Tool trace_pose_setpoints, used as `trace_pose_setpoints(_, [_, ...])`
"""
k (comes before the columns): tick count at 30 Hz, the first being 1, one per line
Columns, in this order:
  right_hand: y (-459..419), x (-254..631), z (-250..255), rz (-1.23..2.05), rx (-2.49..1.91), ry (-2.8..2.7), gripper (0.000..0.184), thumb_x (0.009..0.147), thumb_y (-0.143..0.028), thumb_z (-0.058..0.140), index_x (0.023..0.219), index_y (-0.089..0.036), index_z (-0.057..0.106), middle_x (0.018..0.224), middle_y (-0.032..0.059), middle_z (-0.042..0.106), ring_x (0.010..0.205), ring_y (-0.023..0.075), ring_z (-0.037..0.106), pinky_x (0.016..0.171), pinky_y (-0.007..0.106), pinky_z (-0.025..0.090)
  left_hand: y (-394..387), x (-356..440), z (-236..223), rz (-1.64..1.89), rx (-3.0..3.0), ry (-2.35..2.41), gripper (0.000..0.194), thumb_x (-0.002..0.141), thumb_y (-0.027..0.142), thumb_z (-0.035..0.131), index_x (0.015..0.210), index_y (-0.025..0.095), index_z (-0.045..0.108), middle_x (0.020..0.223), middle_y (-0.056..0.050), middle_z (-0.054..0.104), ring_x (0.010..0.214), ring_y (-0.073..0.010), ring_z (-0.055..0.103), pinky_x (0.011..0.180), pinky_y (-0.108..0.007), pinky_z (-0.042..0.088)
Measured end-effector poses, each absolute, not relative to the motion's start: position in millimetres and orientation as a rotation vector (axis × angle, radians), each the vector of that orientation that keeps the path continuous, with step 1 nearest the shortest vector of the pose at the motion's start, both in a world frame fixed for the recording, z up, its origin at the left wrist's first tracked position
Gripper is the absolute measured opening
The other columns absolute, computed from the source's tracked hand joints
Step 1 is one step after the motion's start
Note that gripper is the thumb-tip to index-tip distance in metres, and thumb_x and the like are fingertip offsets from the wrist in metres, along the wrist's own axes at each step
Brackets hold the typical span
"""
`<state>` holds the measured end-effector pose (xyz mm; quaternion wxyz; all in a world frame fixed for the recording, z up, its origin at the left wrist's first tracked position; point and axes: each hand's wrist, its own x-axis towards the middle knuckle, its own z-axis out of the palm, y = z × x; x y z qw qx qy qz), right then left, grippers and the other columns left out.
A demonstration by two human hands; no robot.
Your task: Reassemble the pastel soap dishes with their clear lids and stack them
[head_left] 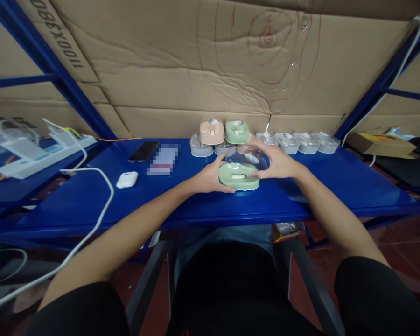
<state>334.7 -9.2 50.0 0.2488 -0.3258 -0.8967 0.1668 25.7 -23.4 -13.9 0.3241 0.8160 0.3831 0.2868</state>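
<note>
A light green plastic box (238,183) with a pale oval slot in its top sits in front of me on the blue table. My left hand (210,177) is closed around its left side, thumb at the back edge. A clear domed lid (248,157) with a small round sticker stands tilted up at the back of the box. Gripping that lid by its right side is my right hand (275,161), its fingers behind it and its thumb low near the box's right edge. Whether the lid touches the box at the back I cannot tell.
Behind my hands, a peach box (212,131) and a green lidded box (237,131) sit on grey ones. Several grey lidded boxes (308,143) line the back right. On the left lie an earbud case (127,179), a phone (144,151), a blurred-out item (163,160) and a white cable (107,205).
</note>
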Motion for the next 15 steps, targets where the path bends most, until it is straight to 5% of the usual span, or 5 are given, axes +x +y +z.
trace_pose_setpoints(8, [-12, 313, 33, 0.412, -0.874, -2.570, 0.105, 0.077, -0.060, 0.092, 0.171, -0.029, 0.055, 0.156, 0.0127, 0.074, 0.149, 0.0431, 0.065, 0.130, 0.065, 0.048, -21, 27, -18, 0.779, 2.058, 0.943, 0.156, 0.060, 0.055, 0.109, 0.184, 0.026, 0.020, 0.164, -0.024, 0.065, 0.157, -0.0499, 0.059, 0.132, -0.072, 0.043])
trace_pose_setpoints(15, [-12, 311, 29, 0.432, -0.776, -2.607, 0.084, 0.086, -0.061, 0.085, 0.162, -0.032, 0.064, 0.160, 0.0091, 0.071, 0.151, 0.0403, 0.064, 0.131, 0.063, 0.048, -16, 25, -20, 0.796, 2.157, 0.973, 0.135, 0.059, 0.060, 0.108, 0.172, 0.024, 0.042, 0.166, -0.024, 0.062, 0.155, -0.0496, 0.060, 0.131, -0.070, 0.045])
